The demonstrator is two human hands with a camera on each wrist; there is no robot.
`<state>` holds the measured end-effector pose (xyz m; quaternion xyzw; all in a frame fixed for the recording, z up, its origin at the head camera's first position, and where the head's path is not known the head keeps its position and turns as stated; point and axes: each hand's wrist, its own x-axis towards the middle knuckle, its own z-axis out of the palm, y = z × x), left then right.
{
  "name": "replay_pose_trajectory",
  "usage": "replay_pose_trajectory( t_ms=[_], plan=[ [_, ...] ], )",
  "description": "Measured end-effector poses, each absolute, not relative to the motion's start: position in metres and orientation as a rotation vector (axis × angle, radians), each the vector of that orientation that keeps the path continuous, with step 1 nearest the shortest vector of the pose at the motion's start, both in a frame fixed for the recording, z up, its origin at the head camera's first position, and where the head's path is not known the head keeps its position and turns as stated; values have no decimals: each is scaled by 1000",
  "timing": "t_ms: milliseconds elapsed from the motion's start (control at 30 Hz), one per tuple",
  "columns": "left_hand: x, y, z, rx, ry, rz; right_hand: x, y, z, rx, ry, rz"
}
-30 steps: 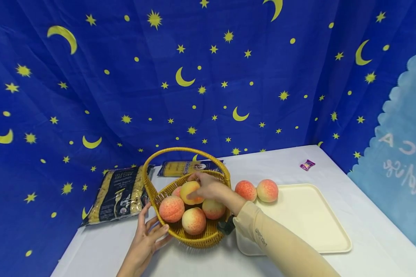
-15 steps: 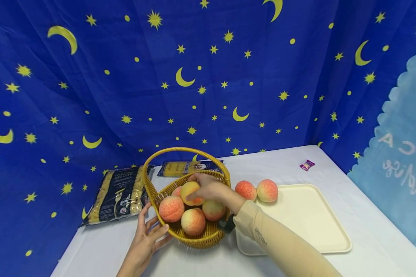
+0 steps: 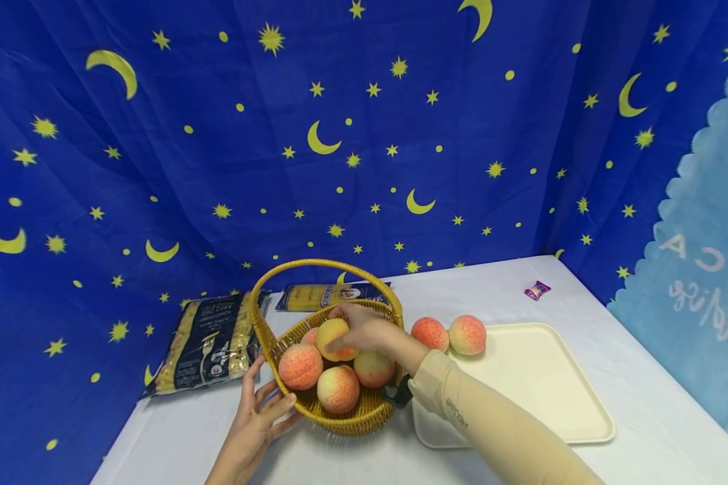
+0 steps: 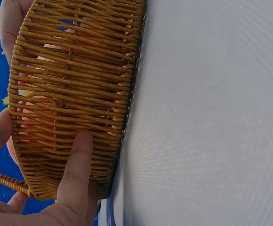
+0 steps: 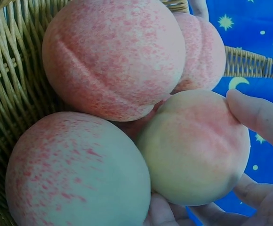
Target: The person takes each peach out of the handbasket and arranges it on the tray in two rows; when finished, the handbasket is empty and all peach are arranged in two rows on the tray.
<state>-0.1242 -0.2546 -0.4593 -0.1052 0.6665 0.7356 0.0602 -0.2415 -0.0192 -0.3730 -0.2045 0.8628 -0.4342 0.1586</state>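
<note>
A wicker basket (image 3: 352,424) with an arched handle stands on the white table and holds several peaches. My right hand (image 3: 370,330) reaches in from the right and grips a yellowish peach (image 3: 330,337) between thumb and fingers. In the right wrist view this peach (image 5: 195,148) sits against a speckled pink peach (image 5: 117,56) and a paler peach (image 5: 75,169). Outside the basket's near left side, my left hand (image 3: 251,421) rests with fingers spread and fairly straight. In the left wrist view one finger (image 4: 80,165) lies along the woven wall, and another fingertip is at the rim.
Two peaches (image 3: 429,334) lie right of the basket, one at the corner of a cream tray (image 3: 540,384). Bags of pasta (image 3: 209,343) lie left of and behind the basket. A purple wrapped candy (image 3: 537,290) lies far right. A blue curtain (image 3: 364,168) hangs behind.
</note>
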Motion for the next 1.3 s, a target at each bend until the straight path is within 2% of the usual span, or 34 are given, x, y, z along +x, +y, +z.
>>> replay_pose_trajectory(
  t_ms=[800,1300],
  plan=[
    [-123,-256,-461,-320,2015,2228,-228,-15,-354,-681,2562,-1204],
    [-124,-255,-461,-313,2036,2216,-209,-7,-337,-916,2508,-1276]
  ],
)
